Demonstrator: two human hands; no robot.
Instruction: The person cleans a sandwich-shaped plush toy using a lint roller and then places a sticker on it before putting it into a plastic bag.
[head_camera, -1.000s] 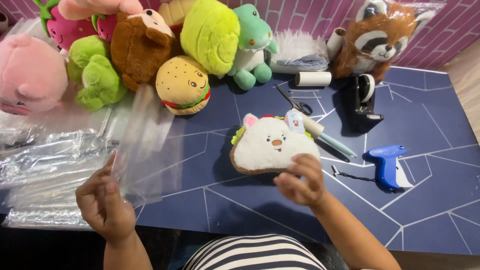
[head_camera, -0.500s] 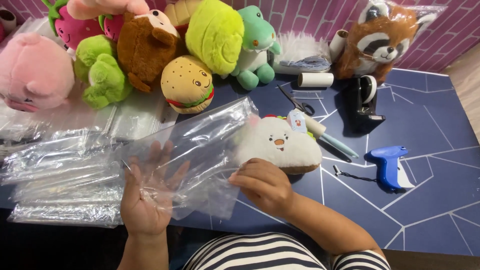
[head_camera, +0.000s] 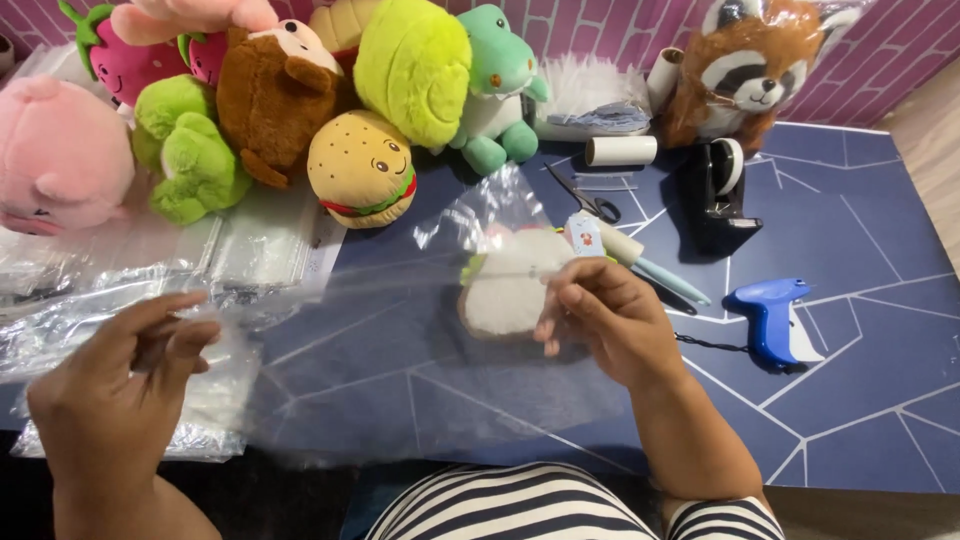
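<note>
Hands (head_camera: 120, 375) (head_camera: 600, 315) stretch clear plastic bag (head_camera: 400, 340) lengthwise left to right.

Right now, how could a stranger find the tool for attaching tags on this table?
Start at the raccoon plush by the brick wall, then go down past the black tape dispenser. The tagging gun lies on the dark blue table, right of the right hand. It is the only bright blue, pistol-shaped thing.
</note>
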